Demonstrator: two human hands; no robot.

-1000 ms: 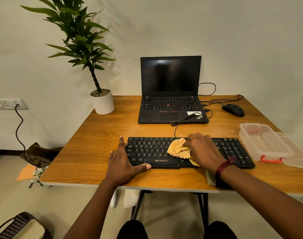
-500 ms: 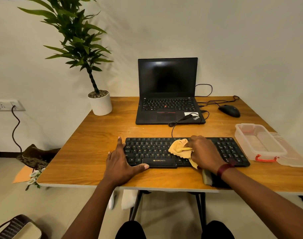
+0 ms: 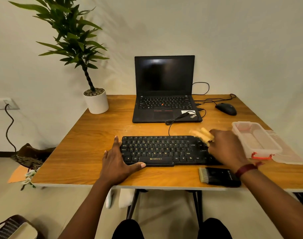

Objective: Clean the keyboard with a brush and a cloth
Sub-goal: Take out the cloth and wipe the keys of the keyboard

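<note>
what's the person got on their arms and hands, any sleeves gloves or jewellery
Both arms are bare to the edge of the picture, with no sleeves in view, and neither hand is gloved. The right hand has a dark red band round its wrist, with a short loose end sticking out. The left hand shows no ring, watch or band.

Yellow cloth (image 3: pixel 203 134) smeared by motion blur at 2 o'clock of keyboard (image 3: pixel 157 150) — folds unreadable. Blurred too: right hand (image 3: pixel 228 149) holding it, finger placement lost. Same hand covers keyboard's 3 o'clock end; keys there hidden. At 5 o'clock of keyboard, brush (image 3: pixel 219 177) — handle end tucked under right wrist. Top edge cuts plant (image 3: pixel 69 37) crown. 9 o'clock edge clips wall socket (image 3: pixel 2 103). 7 o'clock corner crops basket (image 3: pixel 7 226). 3 o'clock edge cuts table (image 3: pixel 88 152) corner. Key legends on laptop (image 3: pixel 164 88) too small to read.
</note>
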